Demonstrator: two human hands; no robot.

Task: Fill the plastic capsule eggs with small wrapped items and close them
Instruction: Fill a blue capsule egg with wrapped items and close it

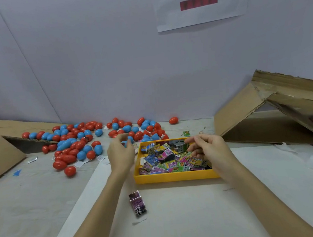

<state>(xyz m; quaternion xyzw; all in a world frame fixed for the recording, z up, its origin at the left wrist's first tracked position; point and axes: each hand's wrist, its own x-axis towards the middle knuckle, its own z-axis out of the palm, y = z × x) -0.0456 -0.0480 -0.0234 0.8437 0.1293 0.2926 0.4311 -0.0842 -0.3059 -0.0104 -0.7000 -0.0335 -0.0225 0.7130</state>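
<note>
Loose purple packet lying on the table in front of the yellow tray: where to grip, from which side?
Pinch the purple packet across its two long edges, coming straight down from above. It lies flat and alone, long axis running roughly toward the yellow tray, with bare table around it, so both sides look free.

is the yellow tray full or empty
Nearly full: the yellow tray holds a heap of small wrapped items covering its floor.

A pale grey-lavender wall (106, 65) rises at twelve o'clock, a paper sign (201, 0) taped at one o'clock. The off-white table (183, 222), perhaps paper-covered, spreads below under soft, even light.
</note>
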